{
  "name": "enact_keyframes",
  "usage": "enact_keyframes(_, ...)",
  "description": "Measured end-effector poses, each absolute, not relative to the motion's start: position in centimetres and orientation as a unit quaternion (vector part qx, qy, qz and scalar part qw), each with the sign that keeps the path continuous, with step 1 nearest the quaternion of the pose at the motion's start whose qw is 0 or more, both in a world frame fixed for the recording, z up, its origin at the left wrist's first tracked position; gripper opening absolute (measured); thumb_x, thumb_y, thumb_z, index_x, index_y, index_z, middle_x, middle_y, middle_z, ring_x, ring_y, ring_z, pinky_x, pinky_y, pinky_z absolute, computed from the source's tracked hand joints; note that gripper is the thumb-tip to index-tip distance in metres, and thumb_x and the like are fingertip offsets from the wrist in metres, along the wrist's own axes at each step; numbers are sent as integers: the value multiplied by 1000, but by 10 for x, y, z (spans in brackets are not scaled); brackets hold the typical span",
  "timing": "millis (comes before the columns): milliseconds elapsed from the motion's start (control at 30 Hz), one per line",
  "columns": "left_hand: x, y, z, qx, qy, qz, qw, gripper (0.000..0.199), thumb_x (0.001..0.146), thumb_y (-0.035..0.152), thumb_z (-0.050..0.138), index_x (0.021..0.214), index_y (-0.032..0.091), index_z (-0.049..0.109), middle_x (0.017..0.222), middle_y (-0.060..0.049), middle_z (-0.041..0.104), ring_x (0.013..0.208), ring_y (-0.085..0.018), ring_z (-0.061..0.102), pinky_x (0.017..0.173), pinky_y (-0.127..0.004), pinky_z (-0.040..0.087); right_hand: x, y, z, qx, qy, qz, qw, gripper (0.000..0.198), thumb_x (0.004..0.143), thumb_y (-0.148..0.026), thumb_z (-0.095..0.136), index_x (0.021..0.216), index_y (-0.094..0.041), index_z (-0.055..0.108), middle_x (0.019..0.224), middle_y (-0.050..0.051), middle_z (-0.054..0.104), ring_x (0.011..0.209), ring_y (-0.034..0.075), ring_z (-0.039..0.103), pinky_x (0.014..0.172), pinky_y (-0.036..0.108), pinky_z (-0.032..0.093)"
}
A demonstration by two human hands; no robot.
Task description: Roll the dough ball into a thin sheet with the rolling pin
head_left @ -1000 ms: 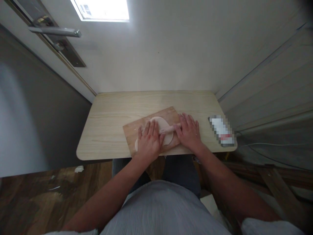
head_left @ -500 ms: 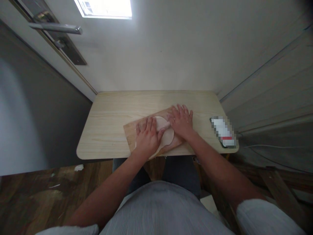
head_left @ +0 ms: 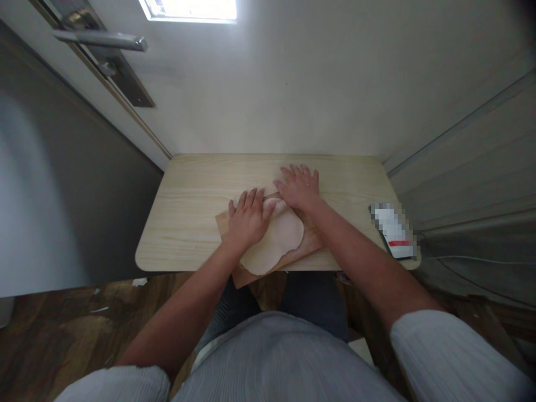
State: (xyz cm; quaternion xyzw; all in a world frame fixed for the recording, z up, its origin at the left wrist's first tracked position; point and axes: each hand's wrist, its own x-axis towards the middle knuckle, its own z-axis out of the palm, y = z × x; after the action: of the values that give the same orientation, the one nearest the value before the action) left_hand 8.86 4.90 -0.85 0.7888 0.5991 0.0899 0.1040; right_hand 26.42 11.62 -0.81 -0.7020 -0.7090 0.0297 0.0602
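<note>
A flat, pale sheet of dough [head_left: 276, 237] with an uneven round outline lies on a wooden board [head_left: 302, 251]. My left hand [head_left: 248, 220] rests palm down over the dough's far left part, its fingers stretched forward. At the board's far right edge, my right hand [head_left: 299, 187] lies palm down with fingers spread and pointing away from me. Between the two hands shows a short stretch of what looks like a rolling pin [head_left: 272, 196]; my palms hide most of it, and I cannot tell it cleanly from the board's edge.
The board sits askew on a small light wood table [head_left: 184, 223], its near corner jutting past the front edge. A phone [head_left: 393, 230] lies at the table's right end. Behind stands a white door with a metal handle [head_left: 100, 39]. Scraps lie on the floor [head_left: 75, 335].
Both hands have slid forward, away from me, toward the board's far edge. More of the dough sheet is uncovered on the near side. The view has shifted slightly.
</note>
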Motion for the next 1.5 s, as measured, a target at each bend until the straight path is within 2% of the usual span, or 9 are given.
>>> enact_keyframes(433,78,67,-12,788,604,69,102,62,104,55,15,155,27,37,163,-8,37,151,-31,29,118,-64,23,252,142,-3,-685,-725,46,41,62,99,-56,34,148,-22,48,157,13,44,142,37,36,116,64,19)
enact_keyframes(767,99,26,0,809,577,85,73,63,104,55,18,156,24,34,163,-8,36,152,-31,26,123,-60,16,275,97,-6,-686,-726,20,50,57,101,-51,32,148,-24,50,158,10,43,145,35,32,117,63,18)
enact_keyframes(933,108,9,3,808,579,92,61,66,103,58,22,157,23,33,164,-9,34,153,-33,25,122,-62,15,284,76,-5,-691,-722,11,42,54,103,-45,30,147,-23,51,158,10,43,146,35,31,117,63,18)
enact_keyframes(1100,105,10,-2,821,561,99,46,62,104,56,22,156,25,37,163,-7,37,152,-33,27,122,-62,14,288,53,-3,-698,-715,0,45,61,104,-51,25,149,-17,48,155,16,45,146,36,32,116,65,16)
enact_keyframes(1300,83,41,-4,872,479,97,30,58,104,56,27,152,30,43,163,-5,37,152,-30,26,124,-59,12,286,16,-6,-724,-687,-18,51,67,103,-58,27,149,-14,47,150,24,48,138,40,41,113,67,17)
enact_keyframes(1500,76,78,6,909,409,82,26,54,104,55,26,151,35,44,163,-2,36,152,-28,27,124,-59,10,280,1,-15,-745,-656,-25,117,64,102,-60,32,144,-16,52,140,19,58,136,38,41,114,66,14)
